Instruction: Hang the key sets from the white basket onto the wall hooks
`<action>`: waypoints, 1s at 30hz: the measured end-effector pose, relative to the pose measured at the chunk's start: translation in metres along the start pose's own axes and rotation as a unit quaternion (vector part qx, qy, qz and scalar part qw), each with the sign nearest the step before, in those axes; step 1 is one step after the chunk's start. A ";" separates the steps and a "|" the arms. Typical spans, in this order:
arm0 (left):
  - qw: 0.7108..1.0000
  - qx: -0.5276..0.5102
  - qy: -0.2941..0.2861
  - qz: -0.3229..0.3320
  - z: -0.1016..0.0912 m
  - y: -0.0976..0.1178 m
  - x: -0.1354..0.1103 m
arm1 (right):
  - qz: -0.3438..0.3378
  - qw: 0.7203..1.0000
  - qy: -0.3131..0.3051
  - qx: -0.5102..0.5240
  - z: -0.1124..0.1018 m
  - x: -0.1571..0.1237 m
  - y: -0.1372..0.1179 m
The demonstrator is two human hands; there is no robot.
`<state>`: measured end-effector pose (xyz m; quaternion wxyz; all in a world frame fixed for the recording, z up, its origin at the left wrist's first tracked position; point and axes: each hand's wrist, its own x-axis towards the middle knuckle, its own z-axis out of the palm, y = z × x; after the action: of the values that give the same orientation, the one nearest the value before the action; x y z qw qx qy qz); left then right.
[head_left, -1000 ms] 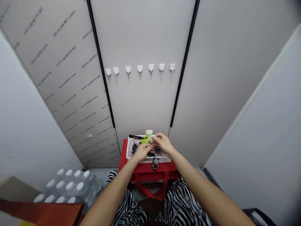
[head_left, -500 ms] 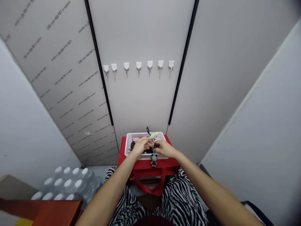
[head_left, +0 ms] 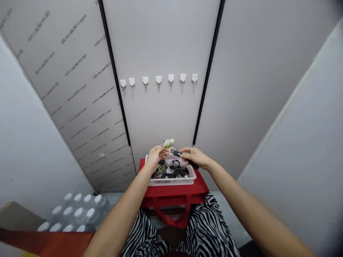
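Over the white basket (head_left: 171,182), my left hand (head_left: 155,157) pinches the thin loop of a pale green plush keychain (head_left: 168,143). Its soft part sits beyond my fingertips. My right hand (head_left: 195,157) is closed on a black strap keychain (head_left: 177,153), whose metal ring (head_left: 172,151) points toward my left fingers. Whether that ring is linked with the plush keychain's loop, I cannot tell. Below, the basket holds a jumble of dark keychains and rings, with a grey bear charm (head_left: 175,162) among them.
The basket stands on a red fabric bag (head_left: 171,191) with a hanging handle. White adhesive hooks (head_left: 158,80) line the panel ahead, several in a row. Capped bottles (head_left: 78,213) stand at lower left beside a reddish-brown surface (head_left: 64,242).
Both hands have risen and moved apart slightly. The black strap keychain now shows in my right hand. The grey bear charm, earlier at the basket's front edge, is now inside it.
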<state>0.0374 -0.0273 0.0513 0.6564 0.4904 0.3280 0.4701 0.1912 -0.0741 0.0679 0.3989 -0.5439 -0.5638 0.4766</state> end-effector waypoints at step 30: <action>0.963 0.213 -0.042 0.161 0.051 0.020 0.034 | -0.128 0.976 0.150 -0.093 -0.018 0.021 -0.068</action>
<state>0.0890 -0.0108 0.0867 0.4658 0.6846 0.3092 0.4678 0.1907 -0.0485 0.1365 0.4844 -0.5674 -0.6043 0.2798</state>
